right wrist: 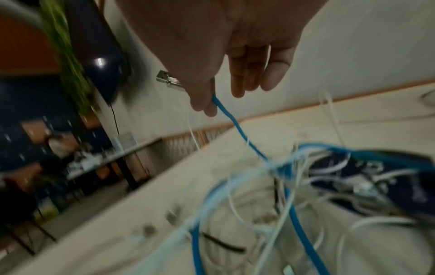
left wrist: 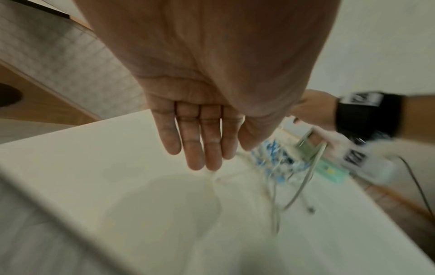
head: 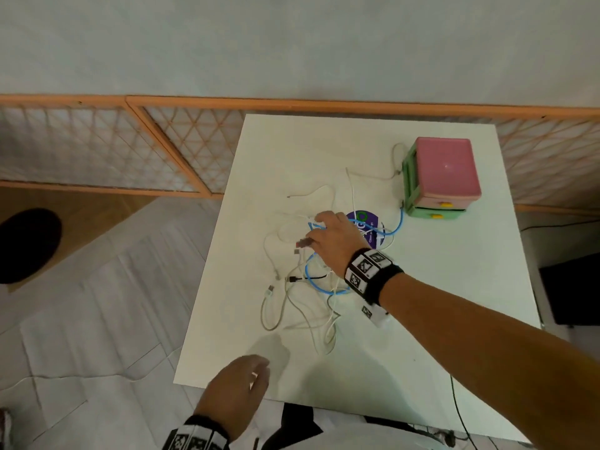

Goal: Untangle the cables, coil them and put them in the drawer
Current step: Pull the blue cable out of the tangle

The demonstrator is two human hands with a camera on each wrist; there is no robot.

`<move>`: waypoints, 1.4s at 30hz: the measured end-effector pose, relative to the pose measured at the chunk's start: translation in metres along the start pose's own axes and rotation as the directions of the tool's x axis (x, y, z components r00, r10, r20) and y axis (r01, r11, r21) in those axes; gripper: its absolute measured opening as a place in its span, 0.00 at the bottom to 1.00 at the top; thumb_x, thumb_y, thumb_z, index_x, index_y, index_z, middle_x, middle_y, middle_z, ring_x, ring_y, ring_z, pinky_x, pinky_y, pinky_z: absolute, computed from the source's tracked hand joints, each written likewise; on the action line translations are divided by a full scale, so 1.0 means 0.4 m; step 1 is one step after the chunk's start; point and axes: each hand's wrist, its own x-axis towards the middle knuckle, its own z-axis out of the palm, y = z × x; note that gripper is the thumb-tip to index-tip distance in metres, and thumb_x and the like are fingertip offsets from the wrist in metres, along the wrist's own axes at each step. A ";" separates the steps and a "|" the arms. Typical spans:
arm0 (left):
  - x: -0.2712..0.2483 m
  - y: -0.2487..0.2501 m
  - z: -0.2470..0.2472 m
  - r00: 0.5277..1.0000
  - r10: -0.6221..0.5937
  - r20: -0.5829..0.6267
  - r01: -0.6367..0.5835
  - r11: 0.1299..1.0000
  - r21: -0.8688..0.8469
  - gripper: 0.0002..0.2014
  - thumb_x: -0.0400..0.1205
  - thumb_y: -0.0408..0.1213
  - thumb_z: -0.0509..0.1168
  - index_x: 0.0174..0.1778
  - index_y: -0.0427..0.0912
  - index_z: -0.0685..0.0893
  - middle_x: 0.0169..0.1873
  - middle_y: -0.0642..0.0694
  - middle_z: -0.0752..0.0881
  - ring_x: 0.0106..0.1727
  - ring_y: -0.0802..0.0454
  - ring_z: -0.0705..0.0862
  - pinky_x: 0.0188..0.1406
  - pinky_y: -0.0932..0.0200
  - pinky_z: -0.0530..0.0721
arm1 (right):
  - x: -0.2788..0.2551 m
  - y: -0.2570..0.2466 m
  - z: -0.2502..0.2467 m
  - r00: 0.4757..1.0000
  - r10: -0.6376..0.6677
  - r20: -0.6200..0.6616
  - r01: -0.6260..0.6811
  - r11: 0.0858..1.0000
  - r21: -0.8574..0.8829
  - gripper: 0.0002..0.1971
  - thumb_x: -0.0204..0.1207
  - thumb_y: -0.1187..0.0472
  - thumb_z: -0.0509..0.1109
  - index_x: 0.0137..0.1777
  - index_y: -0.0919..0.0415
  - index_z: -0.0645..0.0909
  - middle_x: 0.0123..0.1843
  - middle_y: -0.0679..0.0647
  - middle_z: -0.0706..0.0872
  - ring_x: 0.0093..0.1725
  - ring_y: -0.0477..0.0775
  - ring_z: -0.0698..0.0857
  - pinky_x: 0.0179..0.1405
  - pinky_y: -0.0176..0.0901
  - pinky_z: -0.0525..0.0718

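Observation:
A tangle of several white cables [head: 276,306] and one blue cable [head: 397,225] lies in the middle of the white table [head: 438,287]. My right hand [head: 313,233] reaches into the tangle. In the right wrist view its thumb and forefinger [right wrist: 209,104] pinch the blue cable [right wrist: 237,128] just behind its metal USB plug [right wrist: 168,80], lifted off the table. My left hand [head: 256,371] hovers at the table's near edge, fingers [left wrist: 202,145] straight and holding nothing. A small drawer unit [head: 441,177], pink on top with a green frame and yellow knobs, stands at the back right with its drawers closed.
A round purple disc [head: 363,222] lies under the cables beside my right hand. A short black cable [head: 305,278] is mixed into the tangle. An orange lattice fence [head: 181,147] runs behind the table. A dark box [head: 571,290] stands off the table's right side.

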 end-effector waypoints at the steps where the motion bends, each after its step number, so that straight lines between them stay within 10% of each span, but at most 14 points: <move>1: 0.015 0.023 -0.023 0.999 0.013 -0.033 -0.014 0.999 -0.035 0.11 0.90 0.54 0.60 0.66 0.64 0.82 0.60 0.66 0.86 0.55 0.68 0.86 0.60 0.69 0.82 | -0.024 0.001 -0.032 0.997 0.006 -0.078 0.001 0.996 0.086 0.07 0.78 0.53 0.76 0.48 0.55 0.92 0.66 0.61 0.86 0.57 0.70 0.84 0.57 0.65 0.87; 3: 0.041 0.088 -0.078 0.990 0.058 -0.127 -0.071 0.993 -0.096 0.13 0.89 0.55 0.61 0.69 0.61 0.82 0.54 0.66 0.88 0.51 0.66 0.87 0.54 0.72 0.81 | -0.093 -0.010 -0.091 0.991 -0.029 -0.130 0.052 0.983 0.177 0.13 0.83 0.50 0.70 0.48 0.58 0.91 0.64 0.58 0.89 0.61 0.65 0.85 0.66 0.59 0.84; 9: 0.083 0.318 -0.175 0.885 0.351 -0.306 -0.430 0.869 -0.245 0.25 0.86 0.55 0.69 0.79 0.62 0.73 0.49 0.64 0.86 0.39 0.54 0.85 0.42 0.67 0.83 | -0.281 -0.080 -0.188 0.980 -0.125 0.158 0.085 0.967 0.239 0.24 0.86 0.38 0.54 0.46 0.56 0.80 0.40 0.51 0.85 0.41 0.57 0.83 0.39 0.48 0.73; 13: 0.114 0.413 -0.152 0.810 0.529 -0.254 -0.558 0.828 -0.054 0.19 0.89 0.54 0.55 0.59 0.50 0.88 0.46 0.57 0.88 0.48 0.61 0.83 0.55 0.55 0.84 | -0.326 -0.073 -0.160 0.986 -0.149 0.068 0.124 0.949 0.289 0.22 0.85 0.44 0.54 0.54 0.57 0.86 0.47 0.54 0.89 0.46 0.56 0.85 0.44 0.47 0.80; 17: 0.105 0.453 -0.199 0.757 0.552 -0.348 -0.584 0.812 0.018 0.11 0.91 0.44 0.62 0.54 0.46 0.89 0.45 0.55 0.87 0.48 0.61 0.82 0.53 0.61 0.80 | -0.349 0.008 -0.058 0.996 0.042 -0.079 -0.019 0.963 0.268 0.18 0.87 0.48 0.61 0.52 0.59 0.88 0.58 0.57 0.87 0.56 0.61 0.86 0.59 0.54 0.87; 22: -0.013 0.450 -0.306 0.650 0.530 -0.545 -0.613 0.789 0.037 0.09 0.88 0.42 0.66 0.55 0.47 0.91 0.44 0.60 0.88 0.46 0.64 0.85 0.49 0.77 0.77 | -0.355 0.107 0.029 0.956 0.284 0.067 -0.291 0.907 0.304 0.17 0.88 0.47 0.62 0.63 0.55 0.87 0.80 0.63 0.75 0.82 0.65 0.72 0.82 0.56 0.73; 28: -0.162 0.400 -0.342 0.604 0.485 -0.633 -0.589 0.806 0.055 0.13 0.88 0.46 0.62 0.58 0.48 0.91 0.44 0.64 0.86 0.45 0.63 0.86 0.44 0.76 0.78 | -0.287 0.109 -0.011 0.950 0.247 0.189 -0.297 0.902 0.314 0.14 0.90 0.48 0.60 0.58 0.56 0.82 0.49 0.52 0.84 0.52 0.60 0.85 0.52 0.51 0.82; 34: -0.246 0.333 -0.347 0.558 0.384 -0.735 -0.553 0.833 0.015 0.11 0.90 0.54 0.59 0.60 0.60 0.86 0.47 0.62 0.87 0.46 0.55 0.87 0.45 0.53 0.83 | -0.176 0.177 -0.136 0.944 0.288 0.163 -0.312 0.938 0.149 0.14 0.89 0.50 0.59 0.63 0.54 0.84 0.53 0.55 0.85 0.51 0.60 0.86 0.48 0.49 0.81; 38: -0.233 0.282 -0.375 0.602 0.255 -0.756 -0.473 0.877 -0.081 0.11 0.86 0.67 0.60 0.58 0.73 0.84 0.45 0.60 0.88 0.44 0.53 0.87 0.45 0.40 0.87 | -0.147 0.155 -0.232 0.942 0.245 0.230 -0.222 0.967 -0.122 0.17 0.91 0.49 0.53 0.63 0.55 0.82 0.57 0.57 0.87 0.54 0.61 0.87 0.51 0.52 0.85; 42: -0.128 0.297 -0.358 0.832 0.249 -0.495 -0.287 0.958 0.000 0.07 0.83 0.56 0.71 0.56 0.72 0.84 0.39 0.60 0.86 0.38 0.56 0.84 0.34 0.68 0.78 | -0.179 0.017 -0.318 0.967 -0.037 0.252 0.116 0.945 -0.305 0.19 0.91 0.47 0.54 0.57 0.55 0.84 0.52 0.55 0.86 0.51 0.61 0.87 0.41 0.48 0.74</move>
